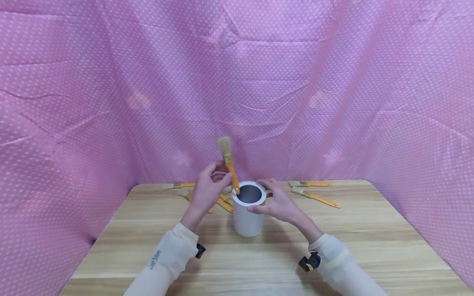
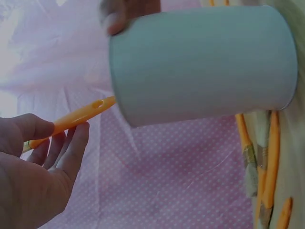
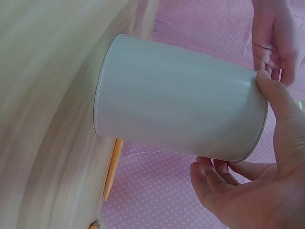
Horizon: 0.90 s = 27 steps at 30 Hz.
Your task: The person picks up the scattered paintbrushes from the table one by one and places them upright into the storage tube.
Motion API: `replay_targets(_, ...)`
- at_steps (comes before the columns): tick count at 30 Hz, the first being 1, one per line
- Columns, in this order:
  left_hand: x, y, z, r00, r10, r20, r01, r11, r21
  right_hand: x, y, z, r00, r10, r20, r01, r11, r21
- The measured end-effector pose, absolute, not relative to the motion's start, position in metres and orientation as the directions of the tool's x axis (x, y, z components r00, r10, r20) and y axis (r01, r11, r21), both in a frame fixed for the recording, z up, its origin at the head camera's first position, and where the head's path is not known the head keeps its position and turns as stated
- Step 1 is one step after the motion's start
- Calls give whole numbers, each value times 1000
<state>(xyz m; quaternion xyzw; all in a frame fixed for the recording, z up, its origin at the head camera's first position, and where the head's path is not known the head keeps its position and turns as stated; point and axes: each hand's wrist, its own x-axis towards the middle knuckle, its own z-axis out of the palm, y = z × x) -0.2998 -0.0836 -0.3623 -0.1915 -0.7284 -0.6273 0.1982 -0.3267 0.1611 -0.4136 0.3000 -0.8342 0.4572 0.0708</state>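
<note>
A white can (image 1: 249, 224) stands upright on the wooden table with its open top facing up; the inside is grey. My left hand (image 1: 207, 188) pinches a flat paintbrush (image 1: 232, 170) by its orange handle between thumb and fingers. The brush is bristles up, and the handle's lower end is at the can's left rim. In the left wrist view the can (image 2: 200, 67) partly hides the handle tip (image 2: 97, 103). On the other side my right hand (image 1: 283, 203) grips the can near its top, thumb in front and fingers behind, as the right wrist view of the hand (image 3: 267, 186) shows.
Several paintbrushes (image 1: 225, 204) lie behind and left of the can, partly hidden by my left hand. Two more paintbrushes (image 1: 320, 199) lie on the table (image 1: 340, 238) to the right. A pink dotted cloth (image 1: 259, 82) hangs around the table's back and sides.
</note>
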Motion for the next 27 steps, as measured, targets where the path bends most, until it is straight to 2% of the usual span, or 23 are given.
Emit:
replay_targets(14,-308,-72,-383,-884,82,461,460,330,824,-330,162,-415,-812,-446,377,-556,393,-733)
replay_targets(20,-312,-75,-386,-905,110,412,424,324,846,-330,163,-414,-804,-453,385,-566,384,-729)
replay_targets(27,-322,-103,-393,-937,12,350,335,330,883,-328,163,-413,-813,-455,362,-550,400,-733)
